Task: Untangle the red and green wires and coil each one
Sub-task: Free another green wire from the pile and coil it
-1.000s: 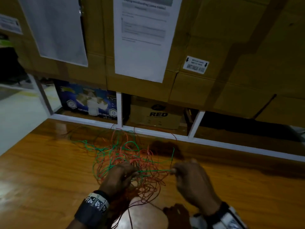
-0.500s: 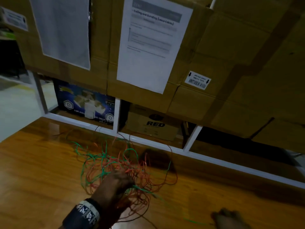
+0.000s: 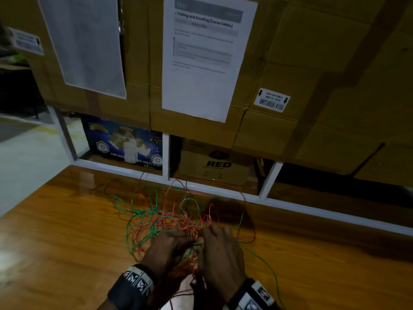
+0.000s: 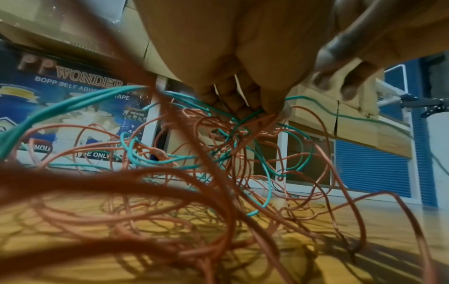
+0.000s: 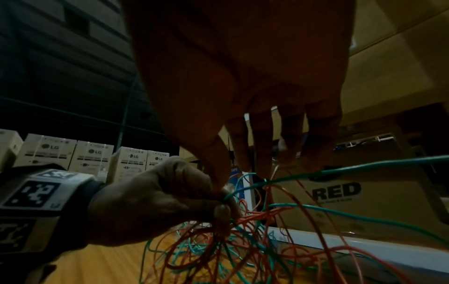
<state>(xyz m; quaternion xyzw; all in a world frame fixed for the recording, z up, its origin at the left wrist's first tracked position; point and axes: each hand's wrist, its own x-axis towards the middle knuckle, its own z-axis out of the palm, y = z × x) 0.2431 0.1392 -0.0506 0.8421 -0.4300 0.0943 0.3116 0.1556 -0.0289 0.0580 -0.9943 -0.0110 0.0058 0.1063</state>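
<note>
my left hand and my right hand meet over a loose snarl of wire on the glossy brown wooden tabletop, just in front of its white back rail. the thin red plastic-coated wire and the thin green plastic-coated wire loop through each other in wide, springy curls, neither one coiled; a green strand trails off to my right across the wood. my left hand's fingers curl around a bunch of red and green strands near the middle of the tangle. my right hand's fingers reach down into the same spot, thumb meeting the left hand; i cannot tell whether they pinch a strand. behind stands a brown cardboard box printed "red".
</note>
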